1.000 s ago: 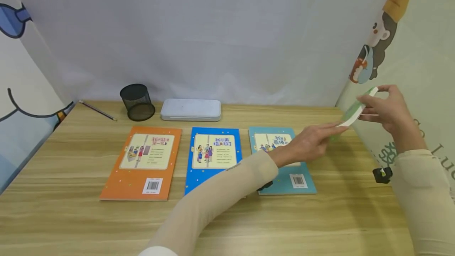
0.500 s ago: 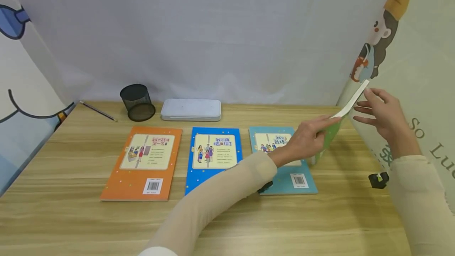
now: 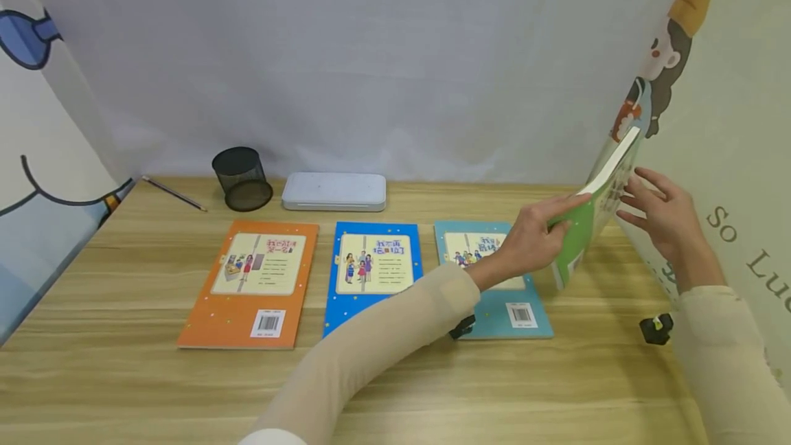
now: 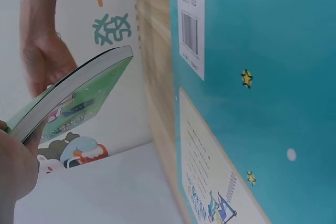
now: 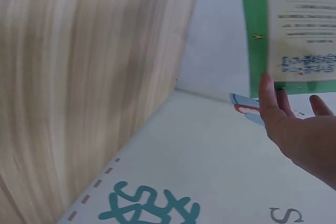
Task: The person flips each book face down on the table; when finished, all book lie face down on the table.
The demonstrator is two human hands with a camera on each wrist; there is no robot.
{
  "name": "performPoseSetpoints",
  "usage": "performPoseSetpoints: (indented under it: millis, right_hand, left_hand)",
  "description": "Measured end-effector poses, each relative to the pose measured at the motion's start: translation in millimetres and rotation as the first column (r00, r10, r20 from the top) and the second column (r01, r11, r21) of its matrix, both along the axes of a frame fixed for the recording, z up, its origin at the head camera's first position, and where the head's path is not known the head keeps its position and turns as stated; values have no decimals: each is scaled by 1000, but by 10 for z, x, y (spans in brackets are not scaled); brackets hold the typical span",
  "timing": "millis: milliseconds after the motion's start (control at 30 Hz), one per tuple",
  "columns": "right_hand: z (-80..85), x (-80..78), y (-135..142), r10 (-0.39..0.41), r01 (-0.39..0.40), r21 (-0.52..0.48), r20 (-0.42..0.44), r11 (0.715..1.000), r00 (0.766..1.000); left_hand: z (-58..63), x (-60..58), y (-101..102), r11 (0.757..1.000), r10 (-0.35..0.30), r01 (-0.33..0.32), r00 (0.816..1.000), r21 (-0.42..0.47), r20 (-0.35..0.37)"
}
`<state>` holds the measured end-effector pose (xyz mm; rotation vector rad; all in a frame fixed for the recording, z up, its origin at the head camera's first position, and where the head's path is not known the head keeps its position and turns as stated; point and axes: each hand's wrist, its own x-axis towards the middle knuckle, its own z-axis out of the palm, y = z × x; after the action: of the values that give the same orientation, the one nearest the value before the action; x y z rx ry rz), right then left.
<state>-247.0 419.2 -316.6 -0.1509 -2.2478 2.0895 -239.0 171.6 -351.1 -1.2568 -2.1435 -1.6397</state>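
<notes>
My left hand (image 3: 534,242) pinches the edge of a green book (image 3: 579,229), index finger along its page block and thumb on the cover. The book stands tilted above the right side of the table. In the right wrist view its back cover (image 5: 304,24) shows a cream text panel. My right hand (image 3: 670,222) is on the book's right side with loosely bent fingers; its fingertips lie at the cover, and whether they press on it I cannot tell. Under my left forearm lies a teal book (image 3: 488,318), partly covered.
On the wooden table (image 3: 154,390), a blue book (image 3: 377,259) and an orange book (image 3: 247,307) lie to the left. Behind them are a pencil (image 3: 176,193), a black mesh pen holder (image 3: 239,174) and a pale case (image 3: 334,191). Curtains close off the back and sides.
The green book has turned from tilted flat to more upright, its cover now showing. My right hand has let go of its far end and moved slightly down. My left hand keeps its hold.
</notes>
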Motion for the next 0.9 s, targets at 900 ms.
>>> performPoseSetpoints:
  millis: [900]
  right_hand:
    - [-220,24,79,99,-83,-290,38,953,994]
  left_hand:
    - [97,46,-42,993,-67,36,955,113,288]
